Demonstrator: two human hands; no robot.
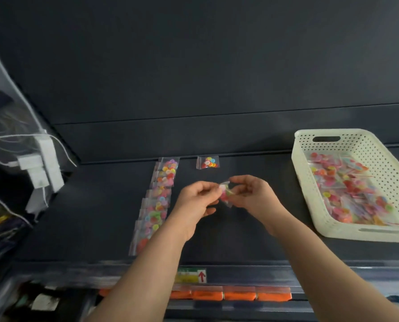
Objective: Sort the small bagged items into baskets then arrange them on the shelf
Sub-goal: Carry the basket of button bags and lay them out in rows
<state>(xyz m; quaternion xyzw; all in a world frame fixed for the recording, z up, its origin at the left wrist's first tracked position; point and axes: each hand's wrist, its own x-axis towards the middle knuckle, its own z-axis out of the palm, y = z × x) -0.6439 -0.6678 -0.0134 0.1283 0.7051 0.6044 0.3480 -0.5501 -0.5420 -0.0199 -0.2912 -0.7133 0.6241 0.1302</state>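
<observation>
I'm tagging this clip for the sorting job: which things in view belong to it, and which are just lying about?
In the job: held bag, pinched by the left hand and right hand; row of bags on the shelf; lone bag; white basket of bags.
Lying about: white plugs and cables, left; orange packs below; shelf-edge label.

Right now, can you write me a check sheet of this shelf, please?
Surface: dark shelf, flat.
Job's things: row of bags at left; lone bag behind the hands; white basket at right, with loose bags inside.
Clutter: nothing seen.
Hands: left hand and right hand pinch the held bag above the shelf.
Cables: white wires and plugs, far left.
Surroundings: label on the front edge; orange packs below.
</observation>
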